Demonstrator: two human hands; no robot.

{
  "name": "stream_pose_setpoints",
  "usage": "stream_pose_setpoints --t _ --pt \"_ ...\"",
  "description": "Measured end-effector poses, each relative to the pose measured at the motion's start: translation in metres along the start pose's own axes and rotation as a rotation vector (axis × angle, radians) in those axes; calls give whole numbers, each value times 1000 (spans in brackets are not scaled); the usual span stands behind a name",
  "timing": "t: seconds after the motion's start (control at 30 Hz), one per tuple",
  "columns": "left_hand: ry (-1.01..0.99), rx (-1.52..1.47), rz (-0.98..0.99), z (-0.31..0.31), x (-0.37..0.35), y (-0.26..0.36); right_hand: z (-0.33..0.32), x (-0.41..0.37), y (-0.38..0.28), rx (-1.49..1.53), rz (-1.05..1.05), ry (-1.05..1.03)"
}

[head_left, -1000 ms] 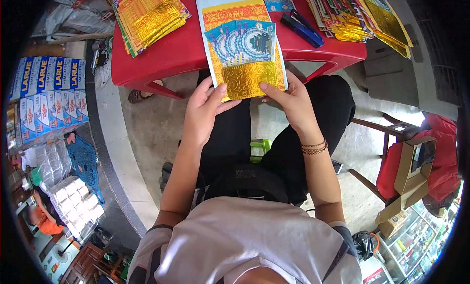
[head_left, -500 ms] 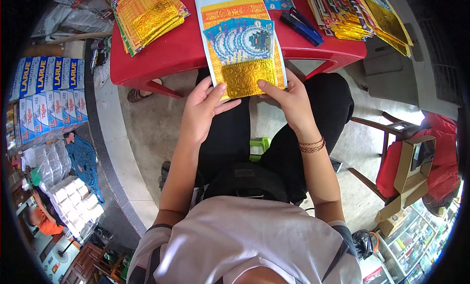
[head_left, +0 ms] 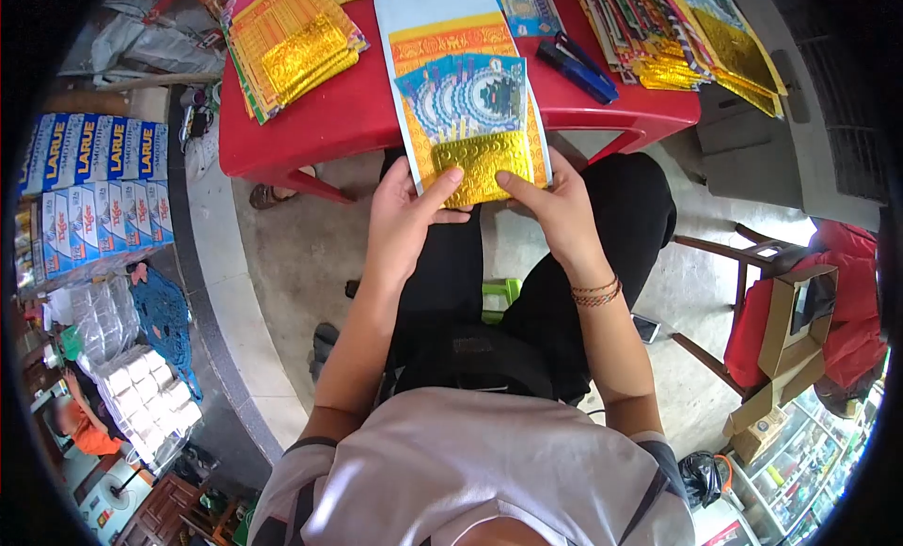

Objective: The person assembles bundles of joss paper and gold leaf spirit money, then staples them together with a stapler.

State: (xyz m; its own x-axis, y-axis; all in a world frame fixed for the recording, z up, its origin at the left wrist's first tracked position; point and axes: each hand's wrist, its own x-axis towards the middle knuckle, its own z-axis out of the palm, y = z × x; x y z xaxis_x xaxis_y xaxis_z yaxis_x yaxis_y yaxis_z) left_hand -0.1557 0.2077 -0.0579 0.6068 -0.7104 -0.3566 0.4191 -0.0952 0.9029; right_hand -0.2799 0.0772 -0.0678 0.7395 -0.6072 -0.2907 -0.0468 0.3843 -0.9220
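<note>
A set of printed paper sheets hangs over the near edge of the red table: a white and orange backing sheet, blue banknote-like papers fanned on it, and gold foil sheets at the bottom. My left hand grips the set's lower left corner, thumb on the gold foil. My right hand grips its lower right corner, thumb also on the foil. Both hands are above my lap.
On the table lie a yellow and gold paper stack at left, more coloured stacks at right and a blue stapler. Stacked beer cartons stand on the left. A wooden chair and a cardboard box are on the right.
My left hand shifted right, its thumb now further onto the gold foil. My right hand slid slightly down along the lower right corner. The paper set stays on the table edge.
</note>
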Motion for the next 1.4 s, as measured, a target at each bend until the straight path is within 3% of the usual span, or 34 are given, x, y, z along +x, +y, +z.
stream_pose_setpoints --t 1.0,1.07,1.4 --pt "-101 -106 -1 -2 2 -1 -3 -2 -5 -27 34 -33" --pt "-101 -115 0 -2 2 -1 -10 1 -1 200 73 -57" --pt "-164 -137 -85 -10 4 12 -13 -3 -5 127 48 -23"
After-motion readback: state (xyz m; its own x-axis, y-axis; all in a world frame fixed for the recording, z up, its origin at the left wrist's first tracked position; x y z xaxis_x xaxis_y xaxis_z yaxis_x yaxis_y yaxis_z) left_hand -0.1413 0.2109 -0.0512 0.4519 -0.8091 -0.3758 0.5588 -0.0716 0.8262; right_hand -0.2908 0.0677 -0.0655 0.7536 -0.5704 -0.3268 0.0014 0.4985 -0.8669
